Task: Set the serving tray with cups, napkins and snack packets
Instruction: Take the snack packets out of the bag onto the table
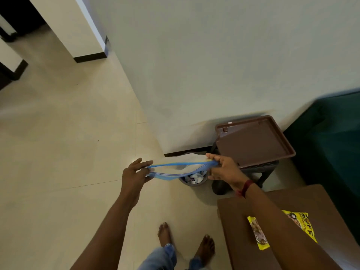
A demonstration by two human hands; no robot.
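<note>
Both hands pinch a zip bag [176, 168] of white napkins: left hand [134, 175] one end, right hand [224, 168] the other, long axis running left-right. The brown serving tray [253, 141] lies just beyond the right hand, so that hand is nearer

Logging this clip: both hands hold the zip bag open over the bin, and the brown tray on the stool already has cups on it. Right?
Not quite. The head view shows the tray bare: no cups on it. The rest stands: the left hand and right hand each hold an end of the zip bag, pulled open above the bin, and the tray sits on the stool.
</note>
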